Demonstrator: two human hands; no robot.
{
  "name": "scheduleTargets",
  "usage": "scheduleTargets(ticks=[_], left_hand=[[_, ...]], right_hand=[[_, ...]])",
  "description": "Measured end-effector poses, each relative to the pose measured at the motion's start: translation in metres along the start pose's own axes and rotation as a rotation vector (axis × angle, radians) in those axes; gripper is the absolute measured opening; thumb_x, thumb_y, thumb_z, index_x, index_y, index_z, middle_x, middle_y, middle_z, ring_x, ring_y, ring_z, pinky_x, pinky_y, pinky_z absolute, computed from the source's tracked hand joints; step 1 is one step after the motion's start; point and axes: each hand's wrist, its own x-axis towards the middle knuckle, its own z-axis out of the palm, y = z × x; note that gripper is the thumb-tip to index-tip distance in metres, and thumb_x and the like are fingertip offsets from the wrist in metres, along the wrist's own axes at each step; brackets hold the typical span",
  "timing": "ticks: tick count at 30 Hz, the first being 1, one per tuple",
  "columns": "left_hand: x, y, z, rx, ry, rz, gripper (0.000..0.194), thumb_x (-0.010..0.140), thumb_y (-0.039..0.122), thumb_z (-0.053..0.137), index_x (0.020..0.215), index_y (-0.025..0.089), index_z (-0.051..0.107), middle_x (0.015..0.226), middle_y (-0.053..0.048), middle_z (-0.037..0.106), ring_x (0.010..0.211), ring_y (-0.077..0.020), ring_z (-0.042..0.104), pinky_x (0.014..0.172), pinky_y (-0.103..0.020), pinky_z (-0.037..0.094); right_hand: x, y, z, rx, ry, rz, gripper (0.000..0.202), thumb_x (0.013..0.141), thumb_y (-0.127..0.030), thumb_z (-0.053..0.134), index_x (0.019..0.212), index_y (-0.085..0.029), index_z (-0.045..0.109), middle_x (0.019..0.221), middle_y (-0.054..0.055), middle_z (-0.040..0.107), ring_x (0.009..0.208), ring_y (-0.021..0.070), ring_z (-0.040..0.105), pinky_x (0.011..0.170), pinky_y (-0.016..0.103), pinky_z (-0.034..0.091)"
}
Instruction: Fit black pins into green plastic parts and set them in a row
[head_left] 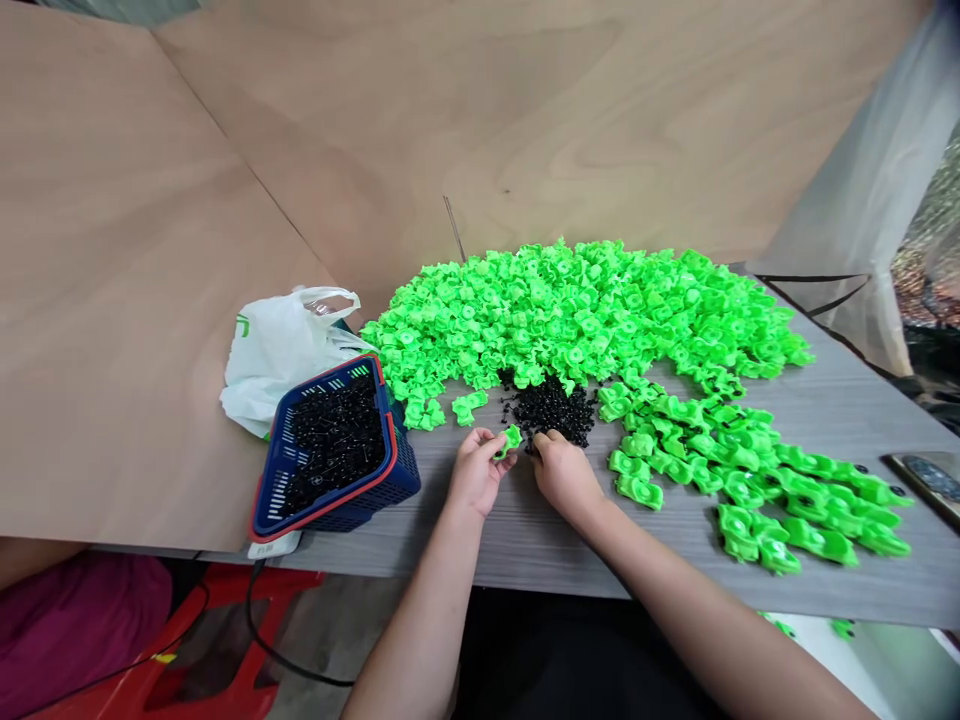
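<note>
My left hand (478, 468) pinches a small bright green plastic piece (510, 441) between thumb and fingers. Close beside it, my right hand (561, 470) is closed at the near edge of a heap of small black plastic parts (559, 408). Whatever its fingertips grip is hidden. Behind the black heap rises a large pile of green plastic pieces (570, 310). One loose green piece (469, 406) lies left of the black parts. To the right, more green pieces (697, 445) spread over the table, some with black parts showing in them.
On the left, a blue basket (405, 470) with a red rim holds many black parts. A white plastic bag (262, 350) stands behind it. A phone-like object (930, 475) lies on the grey table (540, 550) at right. Plywood panels (450, 120) close off the back; a red stool (247, 600) stands below left, near a person's sleeve (90, 630).
</note>
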Motion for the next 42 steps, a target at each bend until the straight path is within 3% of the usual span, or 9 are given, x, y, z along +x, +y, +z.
scheduleTargets(ticks=[4,11,15,20,23,26,31,37,42], left_hand=[[-0.001,-0.013,0.001,0.092,-0.004,-0.012,0.041,0.066,0.029,0.083,0.077,0.019,0.045,0.074,0.0,0.062,0.068,-0.014,0.064,0.049,-0.018,0.042],[0.002,-0.022,0.008,0.072,0.073,0.019,0.036,0.067,0.025,0.082,0.086,0.019,0.051,0.079,0.001,0.063,0.073,-0.0147,0.065,0.07,-0.034,0.058],[0.004,-0.023,0.008,0.086,0.081,0.066,0.037,0.069,0.026,0.08,0.098,0.018,0.058,0.086,-0.002,0.065,0.075,-0.015,0.065,0.062,-0.026,0.054],[0.003,-0.027,0.011,0.146,0.052,0.112,0.046,0.075,0.026,0.075,0.118,0.017,0.064,0.097,-0.007,0.065,0.082,-0.0154,0.065,0.057,-0.021,0.048],[0.002,-0.029,0.014,0.259,0.038,0.169,0.044,0.08,0.027,0.068,0.123,0.018,0.064,0.104,-0.009,0.066,0.085,-0.0167,0.064,0.058,-0.022,0.049],[0.0,-0.03,0.017,0.42,0.035,0.258,0.041,0.085,0.024,0.062,0.125,0.022,0.064,0.116,-0.01,0.067,0.097,-0.0194,0.065,0.072,-0.027,0.054],[-0.006,-0.026,0.026,0.644,-0.032,0.394,0.045,0.085,0.009,0.053,0.126,0.026,0.065,0.134,-0.006,0.062,0.128,-0.0201,0.053,0.109,-0.036,0.039],[-0.009,-0.016,0.029,0.828,-0.07,0.46,0.038,0.084,0.013,0.058,0.119,0.021,0.069,0.114,-0.009,0.071,0.103,-0.0216,0.066,0.096,-0.037,0.051],[-0.013,-0.012,0.031,0.882,-0.058,0.478,0.039,0.084,0.013,0.057,0.12,0.021,0.068,0.116,-0.008,0.071,0.102,-0.0211,0.067,0.094,-0.036,0.052]], right_hand=[[0.004,-0.001,0.001,-0.029,-0.001,0.01,0.014,0.093,-0.012,0.047,0.101,-0.017,0.057,0.098,0.009,0.062,0.081,0.0208,0.067,0.066,0.027,0.042],[0.015,0.001,-0.002,-0.034,0.029,0.026,0.01,0.095,-0.015,0.046,0.099,-0.017,0.055,0.098,0.01,0.063,0.077,0.0197,0.066,0.064,0.027,0.04],[0.017,0.006,-0.002,0.093,0.134,0.027,0.006,0.096,-0.019,0.048,0.098,-0.018,0.054,0.096,0.008,0.065,0.077,0.0198,0.065,0.064,0.027,0.04],[0.017,0.014,0.004,0.576,0.281,0.04,0.007,0.092,-0.023,0.053,0.087,-0.021,0.056,0.078,0.003,0.065,0.073,0.0193,0.063,0.066,0.028,0.043],[0.015,0.014,0.005,1.008,0.275,0.095,0.012,0.089,-0.031,0.055,0.084,-0.021,0.055,0.071,0.001,0.062,0.063,0.0176,0.06,0.059,0.027,0.045],[0.01,0.009,0.003,1.178,0.242,0.067,0.015,0.087,-0.034,0.058,0.082,-0.02,0.056,0.069,0.0,0.06,0.06,0.016,0.057,0.056,0.026,0.045],[-0.004,-0.002,-0.004,0.943,0.298,-0.037,0.012,0.09,-0.027,0.053,0.08,-0.021,0.056,0.07,-0.001,0.057,0.063,0.0145,0.051,0.058,0.024,0.039],[-0.007,0.002,-0.021,0.695,0.353,-0.184,0.011,0.091,-0.017,0.049,0.085,-0.02,0.057,0.078,0.001,0.06,0.072,0.0158,0.054,0.065,0.025,0.038],[-0.005,0.005,-0.031,0.58,0.33,-0.263,0.013,0.09,-0.012,0.048,0.084,-0.02,0.057,0.079,0.003,0.06,0.076,0.0169,0.056,0.067,0.025,0.04]])
